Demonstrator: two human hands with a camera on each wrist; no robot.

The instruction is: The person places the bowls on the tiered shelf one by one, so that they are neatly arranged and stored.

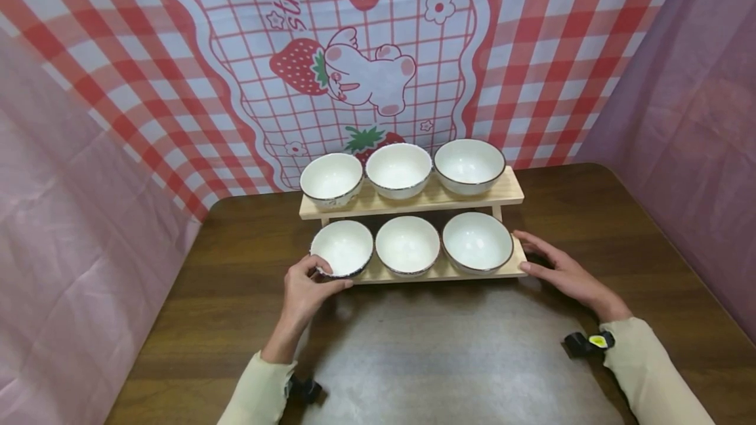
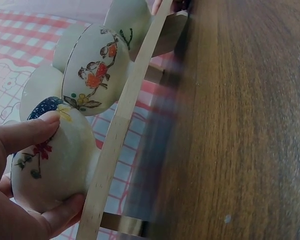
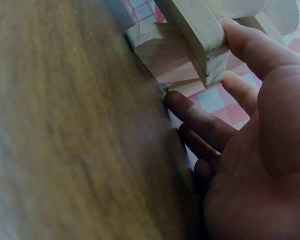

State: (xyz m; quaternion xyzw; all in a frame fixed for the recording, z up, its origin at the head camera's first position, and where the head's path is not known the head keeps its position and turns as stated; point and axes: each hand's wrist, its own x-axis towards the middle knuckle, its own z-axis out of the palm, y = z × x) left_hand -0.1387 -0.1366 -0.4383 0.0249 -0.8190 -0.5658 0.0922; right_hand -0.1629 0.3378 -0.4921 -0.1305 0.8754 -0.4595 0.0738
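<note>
A two-tier wooden stand (image 1: 514, 187) carries a row of white bowls on each tier. My left hand (image 1: 304, 287) holds the lower-left bowl (image 1: 342, 248), its thumb and fingers around the side. In the left wrist view this bowl (image 2: 65, 160) shows a dark blue patch and red flowers. Beside it are the lower middle bowl (image 1: 407, 245), with orange birds painted on its side, and the lower right bowl (image 1: 477, 241). My right hand (image 1: 567, 274) grips the right end of the lower shelf (image 3: 202, 40) between thumb and finger; its other fingers curl near the tabletop.
On the upper tier stand a left bowl (image 1: 332, 179), a middle bowl (image 1: 399, 169) and a right bowl (image 1: 469, 164). A red-and-white checked cloth (image 1: 236, 84) hangs right behind the stand. Pink curtains (image 1: 679, 103) flank the brown wooden table (image 1: 195, 320).
</note>
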